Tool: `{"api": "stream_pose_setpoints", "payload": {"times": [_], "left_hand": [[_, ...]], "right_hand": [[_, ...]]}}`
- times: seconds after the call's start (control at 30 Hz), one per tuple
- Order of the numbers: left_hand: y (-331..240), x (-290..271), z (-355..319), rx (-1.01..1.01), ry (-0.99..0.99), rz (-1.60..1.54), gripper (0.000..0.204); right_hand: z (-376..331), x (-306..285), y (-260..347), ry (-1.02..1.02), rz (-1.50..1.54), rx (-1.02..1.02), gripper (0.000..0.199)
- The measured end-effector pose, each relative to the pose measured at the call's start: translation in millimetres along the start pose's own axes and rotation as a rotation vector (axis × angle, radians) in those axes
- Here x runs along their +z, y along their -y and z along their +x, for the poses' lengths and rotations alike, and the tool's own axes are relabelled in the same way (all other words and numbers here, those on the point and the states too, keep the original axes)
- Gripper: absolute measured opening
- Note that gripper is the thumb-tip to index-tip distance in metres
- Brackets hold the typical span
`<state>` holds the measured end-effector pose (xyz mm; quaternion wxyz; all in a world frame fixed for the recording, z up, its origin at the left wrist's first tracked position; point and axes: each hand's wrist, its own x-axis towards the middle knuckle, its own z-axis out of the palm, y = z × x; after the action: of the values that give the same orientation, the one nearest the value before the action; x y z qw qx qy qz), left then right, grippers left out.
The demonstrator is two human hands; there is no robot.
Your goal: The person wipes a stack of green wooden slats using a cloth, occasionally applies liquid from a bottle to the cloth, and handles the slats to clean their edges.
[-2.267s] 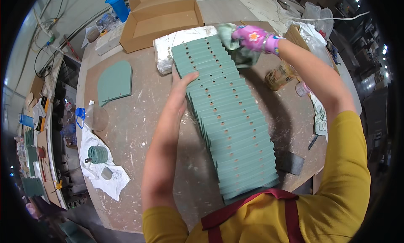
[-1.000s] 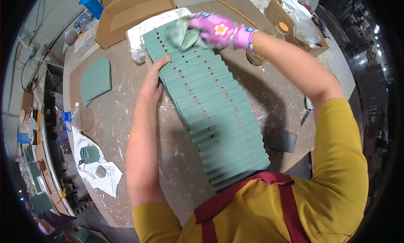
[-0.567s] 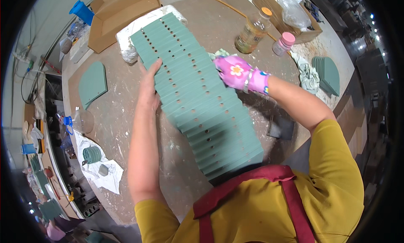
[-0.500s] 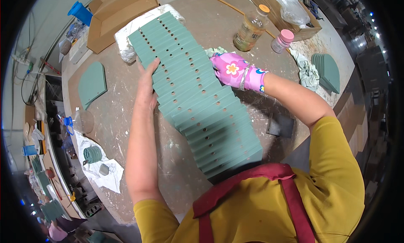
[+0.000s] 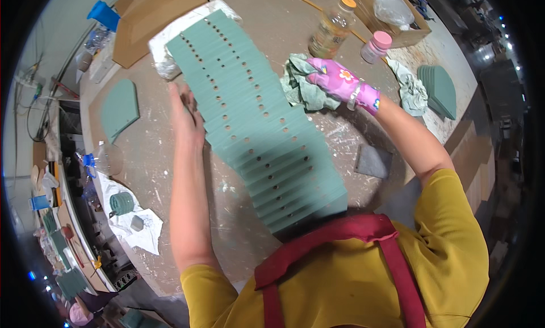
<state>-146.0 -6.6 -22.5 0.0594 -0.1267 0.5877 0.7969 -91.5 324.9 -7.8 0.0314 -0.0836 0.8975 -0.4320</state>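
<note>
A long overlapping row of green panels [image 5: 244,115], each with small drilled holes, runs from the far left of the table toward my body. Its far end rests on a white wrapped block [image 5: 162,60]. My left hand [image 5: 186,115], bare, lies along the row's left side with its fingers stretched out. In a pink flowered glove, my right hand [image 5: 338,81] grips a crumpled green-grey cloth [image 5: 306,88] just beside the row's right edge. The cloth hides part of the fingertips.
Beyond my right hand stand an orange-capped bottle [image 5: 332,30] and a pink-lidded jar [image 5: 376,47]. A crumpled rag [image 5: 411,89] and stacked green panels [image 5: 438,92] lie at the right. One loose panel [image 5: 120,109] sits left; an open cardboard box [image 5: 153,27] stands far left.
My right hand has moved outward from the row, bringing the cloth more into view. My left thumb has come off the panels' top and the fingers have straightened.
</note>
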Motion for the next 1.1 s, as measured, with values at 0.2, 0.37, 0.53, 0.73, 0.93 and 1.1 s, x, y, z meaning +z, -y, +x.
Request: {"api": "stream_pose_setpoints", "payload": {"times": [0.2,0.37,0.53,0.73,0.93,1.1], "left_hand": [[-26.5,30.7,40.7,-0.160,0.083,-0.172,0.067],[-29.6,40.0,42.8,-0.118,0.122,-0.155,0.078],[-30.1,36.0,-17.9,-0.046,0.041,-0.126,0.083],[-9.5,32.3,-100.2,0.011,0.049,0.005,0.086],[10.1,31.0,-113.5,-0.059,0.094,-0.010,0.081],[4.5,38.7,-148.2,0.052,0.149,-0.016,0.080]], "right_hand": [[114.4,27.1,-4.3,0.041,0.292,0.059,0.027],[167.0,30.1,16.2,0.206,0.123,-0.119,0.039],[124.6,33.8,37.1,0.321,0.676,-0.014,0.049],[25.8,13.4,56.9,0.211,0.445,-0.285,0.047],[0.2,31.5,39.6,0.047,0.160,-0.212,0.038],[-12.5,41.6,35.5,-0.014,0.171,-0.269,0.045]]}}
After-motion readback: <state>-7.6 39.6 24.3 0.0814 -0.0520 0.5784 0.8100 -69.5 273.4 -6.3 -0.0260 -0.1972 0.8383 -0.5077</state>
